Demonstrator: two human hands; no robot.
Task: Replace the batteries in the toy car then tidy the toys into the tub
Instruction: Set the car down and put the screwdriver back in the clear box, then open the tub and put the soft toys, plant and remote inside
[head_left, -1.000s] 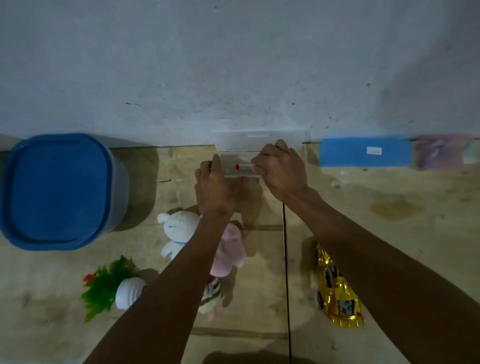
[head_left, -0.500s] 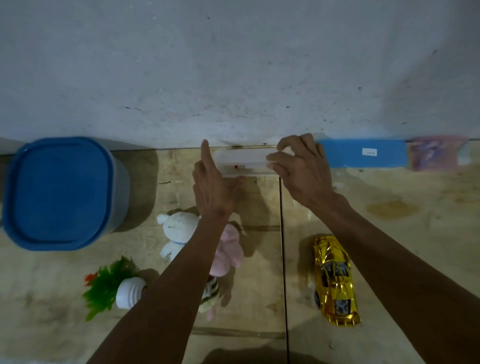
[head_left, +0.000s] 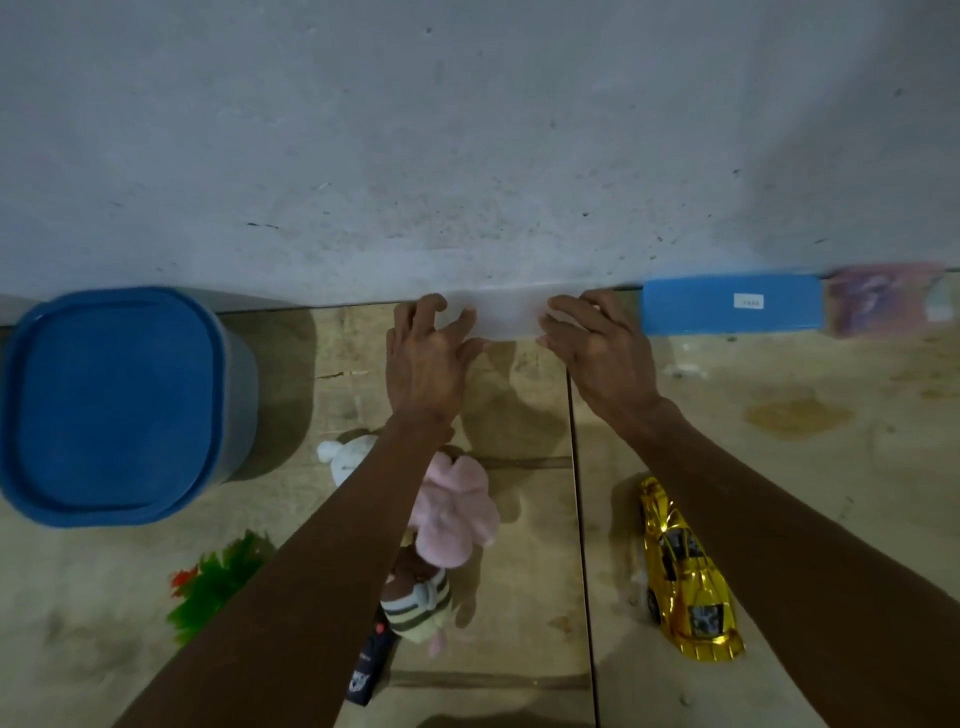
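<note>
Head view: we rest our left hand and right hand on the ends of a translucent plastic box against the wall, fingers loosely curved on it. The gold toy car lies on the floor near the right forearm; the blue-lidded tub stands far left.

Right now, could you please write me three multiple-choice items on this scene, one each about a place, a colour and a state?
1. Where is the shiny gold toy car?
A. on the floor under the right forearm
B. inside the tub
C. against the wall

2. What colour is the lid of the rounded grey plastic tub?
A. red
B. blue
C. yellow

3. What are the left hand and right hand doing?
A. holding the car
B. hanging idle
C. touching the translucent plastic box by the wall

Answers: 1 A, the car lies on the tiles beside that arm; 2 B, the lid is plainly blue; 3 C, fingers rest on both box ends.
</note>
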